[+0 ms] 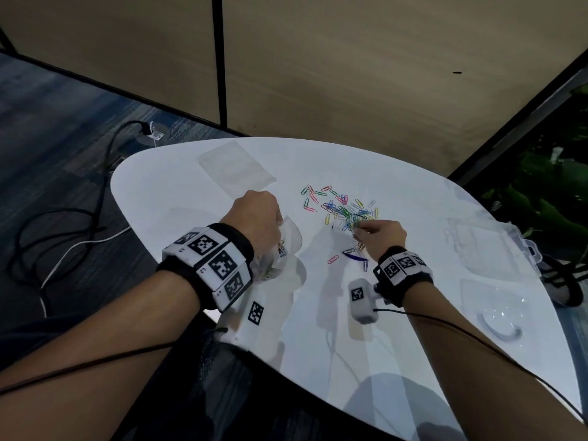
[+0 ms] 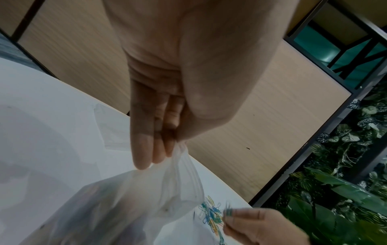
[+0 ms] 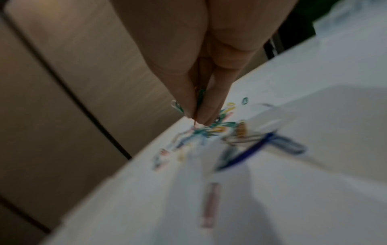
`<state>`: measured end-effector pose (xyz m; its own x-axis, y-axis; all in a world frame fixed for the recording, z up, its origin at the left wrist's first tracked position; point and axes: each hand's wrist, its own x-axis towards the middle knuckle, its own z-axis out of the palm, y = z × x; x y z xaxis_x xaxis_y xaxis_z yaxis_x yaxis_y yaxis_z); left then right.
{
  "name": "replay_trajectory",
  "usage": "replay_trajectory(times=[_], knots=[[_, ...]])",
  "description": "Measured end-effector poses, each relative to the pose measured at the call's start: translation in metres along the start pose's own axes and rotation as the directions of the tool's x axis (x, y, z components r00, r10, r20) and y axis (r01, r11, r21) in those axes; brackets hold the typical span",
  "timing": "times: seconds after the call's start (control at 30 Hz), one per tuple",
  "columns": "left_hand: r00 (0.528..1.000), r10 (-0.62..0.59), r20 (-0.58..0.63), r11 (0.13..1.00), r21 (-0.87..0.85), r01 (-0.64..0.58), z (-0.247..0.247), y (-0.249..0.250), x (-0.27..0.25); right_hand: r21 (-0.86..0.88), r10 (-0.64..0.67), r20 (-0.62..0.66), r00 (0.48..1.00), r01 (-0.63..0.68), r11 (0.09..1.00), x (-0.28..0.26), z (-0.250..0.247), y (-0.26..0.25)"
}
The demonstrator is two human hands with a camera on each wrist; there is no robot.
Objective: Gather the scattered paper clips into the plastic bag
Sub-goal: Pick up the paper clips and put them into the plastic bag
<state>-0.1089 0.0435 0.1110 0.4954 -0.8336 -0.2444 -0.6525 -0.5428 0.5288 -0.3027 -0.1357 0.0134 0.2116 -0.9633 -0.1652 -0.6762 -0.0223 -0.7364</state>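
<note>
Head view: the left hand (image 1: 257, 218) grips the plastic bag (image 1: 286, 246) by its rim at nine o'clock of the paper clips (image 1: 340, 208), while the right hand (image 1: 381, 235), at their five o'clock edge, pinches a few. I judge the small bunch could slip out on the way across.

Left wrist view: the bag's mouth hangs from the fingers (image 2: 144, 145).

Right wrist view: fingertips (image 3: 206, 114) clamp clips just above the pile.

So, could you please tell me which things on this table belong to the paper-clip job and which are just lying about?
In the job:
- plastic bag, held by the left hand
- paper clips, some pinched by the right hand

Lying about:
- flat clear bag
- clear plastic box
- cables on the floor
</note>
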Motion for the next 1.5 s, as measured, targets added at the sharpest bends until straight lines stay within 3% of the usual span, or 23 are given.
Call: replay_trajectory(times=[0.03,0.1,0.13,0.2,0.27,0.3,0.4,0.47,0.57,0.63,0.7,0.77,0.83,0.9,0.97,1.03,1.1,1.17,1.23,1.33,1.43,1.5], knots=[[1.000,0.002,0.005,1.000,-0.002,-0.002,0.001,0.002,0.000,0.210,0.035,0.049,0.998,-0.044,0.977,-0.008,0.000,-0.010],[1.000,0.002,0.004,1.000,-0.013,-0.002,0.003,0.007,0.001,0.601,0.031,0.189,0.981,-0.140,0.787,-0.028,0.000,-0.032],[1.000,0.000,0.003,1.000,-0.020,0.000,0.004,0.010,0.000,0.703,-0.006,0.283,0.959,-0.203,0.682,-0.041,0.001,-0.043],[1.000,-0.002,-0.008,1.000,-0.031,0.002,0.004,0.014,-0.002,0.742,-0.084,0.448,0.890,-0.317,0.591,-0.066,0.010,-0.059],[1.000,-0.001,-0.023,0.999,-0.040,0.000,0.005,0.019,-0.003,0.700,-0.121,0.524,0.843,-0.346,0.625,-0.085,0.023,-0.066],[1.000,0.002,-0.027,0.999,-0.045,-0.003,0.006,0.020,-0.003,0.667,-0.117,0.521,0.846,-0.318,0.674,-0.090,0.029,-0.066],[1.000,0.019,-0.014,0.998,-0.056,-0.020,0.009,0.024,-0.003,0.420,-0.129,0.361,0.924,-0.038,0.907,-0.089,0.043,-0.062],[0.999,0.031,0.007,0.998,-0.050,-0.031,0.011,0.025,-0.003,0.213,-0.182,0.265,0.947,0.127,0.969,-0.085,0.047,-0.065],[0.999,0.034,0.012,0.998,-0.048,-0.034,0.012,0.024,-0.002,-0.030,-0.325,0.260,0.909,0.344,0.938,-0.086,0.046,-0.078],[1.000,0.031,0.000,0.997,-0.066,-0.031,0.010,0.022,0.000,-0.168,-0.344,0.420,0.840,0.444,0.880,-0.086,0.044,-0.084],[0.999,0.032,-0.015,0.996,-0.086,-0.033,0.009,0.020,0.001,-0.240,-0.279,0.572,0.771,0.483,0.842,-0.084,0.042,-0.085],[0.999,0.035,-0.023,0.995,-0.092,-0.037,0.009,0.020,0.000,-0.178,-0.272,0.607,0.746,0.462,0.869,-0.083,0.041,-0.084],[0.999,0.031,-0.031,0.995,-0.090,-0.034,0.008,0.020,-0.001,-0.051,-0.327,0.545,0.772,0.420,0.906,-0.085,0.037,-0.083],[0.999,0.023,-0.034,0.996,-0.089,-0.026,0.005,0.019,-0.002,0.115,-0.380,0.390,0.839,0.365,0.924,-0.085,0.025,-0.078],[0.999,0.009,-0.031,0.995,-0.095,-0.012,0.003,0.018,-0.002,0.266,-0.300,0.225,0.927,0.238,0.934,-0.083,0.010,-0.064],[1.000,0.003,-0.017,0.995,-0.101,-0.004,0.001,0.016,-0.002,0.231,-0.098,0.146,0.985,0.062,0.971,-0.070,-0.001,-0.033],[1.000,0.005,-0.015,0.995,-0.096,-0.007,0.001,0.015,-0.004,-0.031,0.152,0.194,0.969,-0.149,0.988,-0.054,-0.005,0.005],[1.000,0.009,-0.007,0.996,-0.090,-0.009,0.002,0.014,-0.008,-0.318,0.312,0.233,0.921,-0.231,0.919,-0.049,0.000,0.028],[1.000,0.014,-0.001,0.997,-0.077,-0.014,0.003,0.011,-0.011,-0.365,0.291,0.184,0.939,-0.209,0.907,-0.052,0.012,0.032],[1.000,0.017,0.008,0.996,-0.083,-0.016,0.001,0.005,-0.012,-0.276,0.164,0.037,0.986,-0.148,0.950,-0.045,0.035,0.023],[0.999,0.030,0.014,0.994,-0.102,-0.028,0.000,0.003,-0.009,-0.232,0.154,-0.044,0.987,-0.160,0.959,-0.016,0.050,0.011],[0.999,0.032,0.016,0.993,-0.113,-0.030,0.000,0.005,-0.008,-0.300,0.139,-0.064,0.988,-0.152,0.942,0.006,0.051,0.004]])
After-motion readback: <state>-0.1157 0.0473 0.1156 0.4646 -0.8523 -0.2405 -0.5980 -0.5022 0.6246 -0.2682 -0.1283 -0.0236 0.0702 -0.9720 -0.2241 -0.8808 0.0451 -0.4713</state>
